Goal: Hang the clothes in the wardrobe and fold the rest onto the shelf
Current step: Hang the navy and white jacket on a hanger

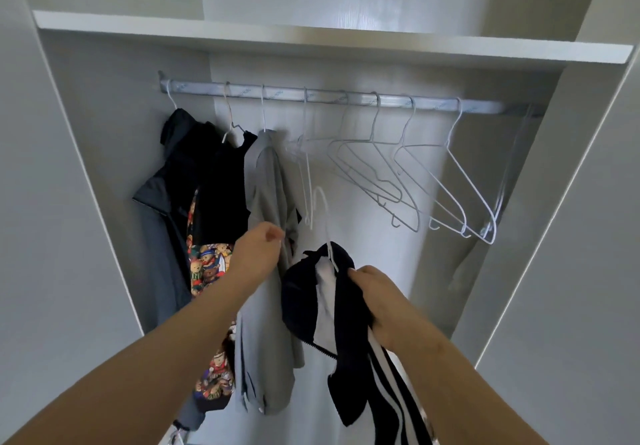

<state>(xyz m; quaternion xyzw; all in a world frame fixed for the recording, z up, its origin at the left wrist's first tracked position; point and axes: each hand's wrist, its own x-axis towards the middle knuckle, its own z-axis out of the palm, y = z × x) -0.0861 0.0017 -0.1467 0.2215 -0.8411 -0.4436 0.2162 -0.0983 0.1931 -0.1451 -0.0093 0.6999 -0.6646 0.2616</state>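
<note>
**A:** What have you got there?

**B:** I have a dark jacket with white stripes [349, 323]. It is already on a white hanger [323, 223]. I hold it up in front of the open wardrobe, below the rail [339, 98]. The hook is not on the rail yet.

**A:** What are your hands doing?

**B:** My right hand [377, 301] is squeezed tight on the jacket near its collar. My left hand [261, 247] is curled and seems to pinch something thin, just beside the grey top [268, 237]. I cannot tell what.

**A:** What step is this?

**B:** The hanging step, I think. Three hangers already have clothes on the left. Empty hangers [415, 174] fill the right.

**A:** And next?

**B:** I should lift the hook up and over the rail, into the gap beside the grey top. The shelf [311, 38] above can wait for folded things.
</note>
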